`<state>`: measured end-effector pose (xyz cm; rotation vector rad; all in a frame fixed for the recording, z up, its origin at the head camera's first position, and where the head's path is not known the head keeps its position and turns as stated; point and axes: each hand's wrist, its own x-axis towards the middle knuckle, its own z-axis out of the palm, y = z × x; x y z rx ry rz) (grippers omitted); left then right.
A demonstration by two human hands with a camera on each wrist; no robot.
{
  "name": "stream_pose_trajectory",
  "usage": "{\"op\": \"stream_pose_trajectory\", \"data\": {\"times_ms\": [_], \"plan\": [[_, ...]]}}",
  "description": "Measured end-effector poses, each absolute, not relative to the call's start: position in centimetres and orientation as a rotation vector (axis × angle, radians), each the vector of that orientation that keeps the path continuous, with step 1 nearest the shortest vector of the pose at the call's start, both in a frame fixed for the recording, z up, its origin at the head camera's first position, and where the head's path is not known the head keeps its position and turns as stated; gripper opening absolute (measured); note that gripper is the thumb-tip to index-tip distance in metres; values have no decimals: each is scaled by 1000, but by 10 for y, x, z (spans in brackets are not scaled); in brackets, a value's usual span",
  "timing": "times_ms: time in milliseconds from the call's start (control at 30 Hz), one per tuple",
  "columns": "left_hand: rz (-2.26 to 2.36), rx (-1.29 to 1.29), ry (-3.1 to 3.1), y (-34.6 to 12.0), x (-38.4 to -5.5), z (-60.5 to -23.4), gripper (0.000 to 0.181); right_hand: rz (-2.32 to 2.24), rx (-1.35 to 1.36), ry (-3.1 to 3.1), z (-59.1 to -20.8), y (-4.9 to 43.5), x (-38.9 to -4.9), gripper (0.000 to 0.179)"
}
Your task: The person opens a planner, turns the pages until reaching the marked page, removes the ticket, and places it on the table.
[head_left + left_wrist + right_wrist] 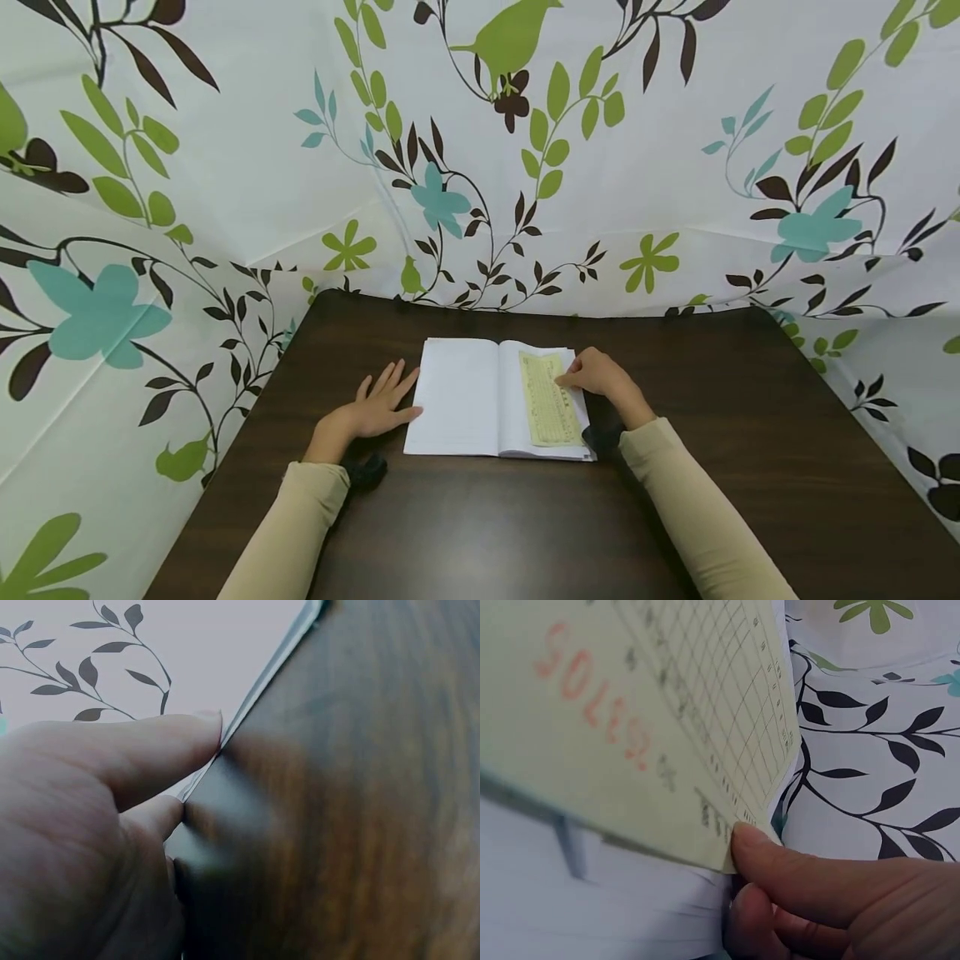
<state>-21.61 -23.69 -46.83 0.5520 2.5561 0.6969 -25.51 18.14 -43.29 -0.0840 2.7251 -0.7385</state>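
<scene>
An open notebook with blank white pages lies flat on the dark table. On its right page is a pale yellow printed slip; the right wrist view shows a ruled grid and a red number on this slip. My right hand pinches the slip's right edge, its thumb on the printed face and the other fingers curled beneath. Beside the notebook's left edge my left hand rests with fingers spread, thumb tip at the page edge. In the left wrist view, the left thumb meets the pages' thin edge.
The brown wood-grain table reaches forward to a white curtain printed with leaves, birds and flowers, which also hangs at both sides. Dark wrist-worn devices sit below both hands.
</scene>
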Motion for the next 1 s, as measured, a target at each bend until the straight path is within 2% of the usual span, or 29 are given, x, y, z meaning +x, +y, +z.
{"op": "stream_pose_trajectory", "data": {"times_ms": [567,1000], "plan": [[686,544,2570,-239,-216,-472,104,-880,-71,2637,-438,184,-257,32],[682,550,2595,-239,-218,-478,95,-839,-100,2649,-438,187,-256,31]]}}
